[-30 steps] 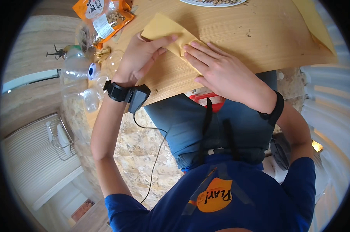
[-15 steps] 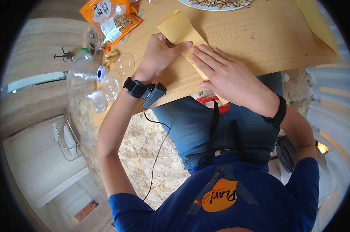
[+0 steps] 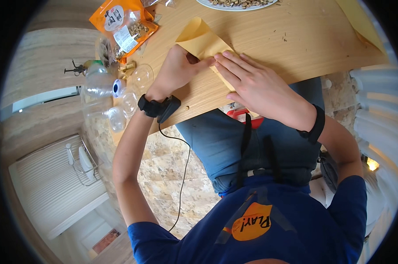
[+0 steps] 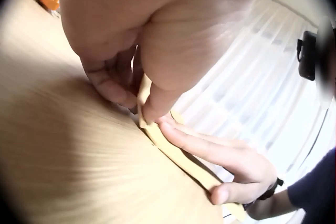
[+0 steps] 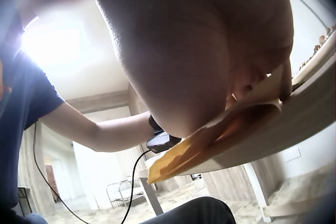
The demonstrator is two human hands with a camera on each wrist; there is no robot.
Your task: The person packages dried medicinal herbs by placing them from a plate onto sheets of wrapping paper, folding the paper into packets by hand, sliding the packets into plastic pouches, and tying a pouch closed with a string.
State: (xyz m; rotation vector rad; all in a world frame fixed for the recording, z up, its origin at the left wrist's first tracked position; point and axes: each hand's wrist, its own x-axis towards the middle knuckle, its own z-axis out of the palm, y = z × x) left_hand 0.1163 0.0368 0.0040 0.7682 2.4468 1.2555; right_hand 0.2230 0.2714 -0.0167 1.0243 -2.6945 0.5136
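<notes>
A folded strip of yellow paper (image 3: 202, 43) lies slantwise near the table's front edge, its far end bulging open like a tube. At its left long edge, my left hand (image 3: 177, 68) pinches the paper between thumb and curled fingers, as the left wrist view shows. My right hand (image 3: 257, 81) lies over the near part with straight fingers pressing on it, fingertips close to the left thumb. In the right wrist view the paper's near end (image 5: 181, 157) sticks out past the table edge. Much of the near part is hidden under the right hand.
An orange bag (image 3: 124, 26) of dried slices stands at the back left. Clear plastic bottles (image 3: 100, 83) crowd the left edge. A white plate (image 3: 238, 6) of dried slices sits at the back, with more yellow paper (image 3: 366, 26) at the right. A cable (image 3: 184, 176) hangs from the left wrist.
My left hand has moved along the paper, its thumb now beside the right fingertips. The paper's far end has risen into a curved opening. My right hand stays pressed on the paper.
</notes>
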